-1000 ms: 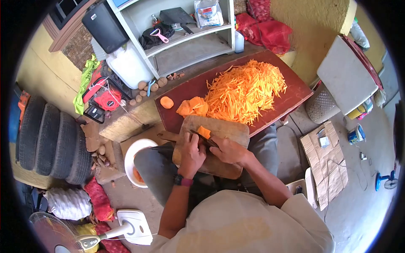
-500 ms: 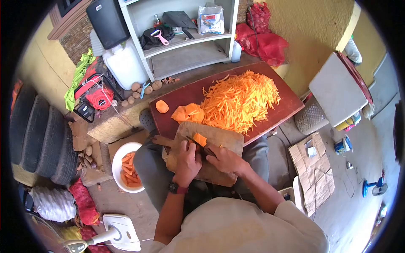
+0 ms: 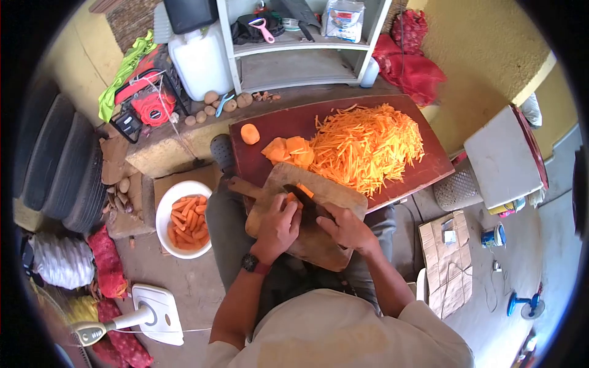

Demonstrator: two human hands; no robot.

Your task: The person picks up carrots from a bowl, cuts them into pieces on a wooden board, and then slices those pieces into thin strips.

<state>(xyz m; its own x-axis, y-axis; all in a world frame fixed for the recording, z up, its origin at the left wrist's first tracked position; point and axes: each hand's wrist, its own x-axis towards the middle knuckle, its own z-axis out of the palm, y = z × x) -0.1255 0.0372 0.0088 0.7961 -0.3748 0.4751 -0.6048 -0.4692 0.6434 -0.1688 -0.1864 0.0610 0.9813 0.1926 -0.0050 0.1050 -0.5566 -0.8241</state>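
Note:
A wooden cutting board [image 3: 346, 193] with a handle lies across my lap. My left hand [image 3: 279, 228] is closed on a piece of carrot [image 3: 294, 200] on the board, fingertips curled on it. In my right hand [image 3: 346, 228] is a knife [image 3: 302, 195]; its dark blade lies beside the carrot piece, and its handle is mostly hidden in my grip. A cut slice of carrot [image 3: 305, 190] rests on the far side of the blade. Beyond the board, flat carrot slices [image 3: 288, 151] and a large heap of carrot strips [image 3: 368, 147] sit on a red table [image 3: 245, 161].
A carrot chunk [image 3: 250, 134] lies at the table's left corner. On the floor to my left stands a white bowl [image 3: 161, 214] of peeled carrots [image 3: 190, 224]. A shelf [image 3: 294, 70] stands behind the table, a perforated basket [image 3: 457, 190] to the right.
The view has shifted, so the surroundings sit differently. The knife blade has passed along the carrot, and a slice now lies beyond it. My right hand has moved slightly away from my left.

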